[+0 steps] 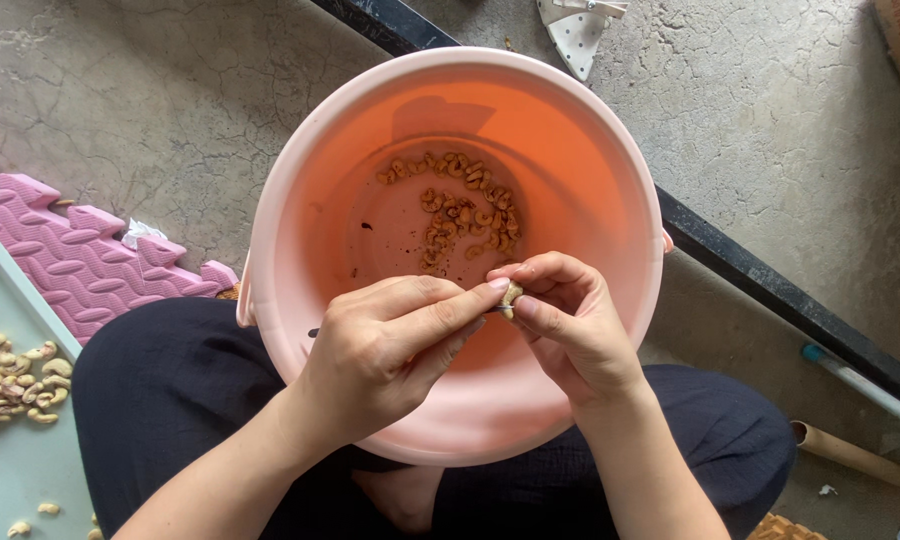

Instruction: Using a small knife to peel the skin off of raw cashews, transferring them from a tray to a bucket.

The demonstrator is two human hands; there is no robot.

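Cashew nut pinched between left hand and right hand over pink bucket, few kernels inside, more waiting on grey tray

A bare concrete floor filled the scene, cracked and mottled grey. At the left lay a pink foam mat with a toothed, interlocking edge, and a scrap of white paper sat just beside it. A pale green tray touched the mat's lower side — it held a loose heap of pale cashew kernels, with a few strays nearer the bottom. A dark metal bar ran aslant across the floor. Near it, at the right, lay a grey pipe with a blue end and a cardboard tube — both well apart from the tray. A white perforated piece rested at the top edge
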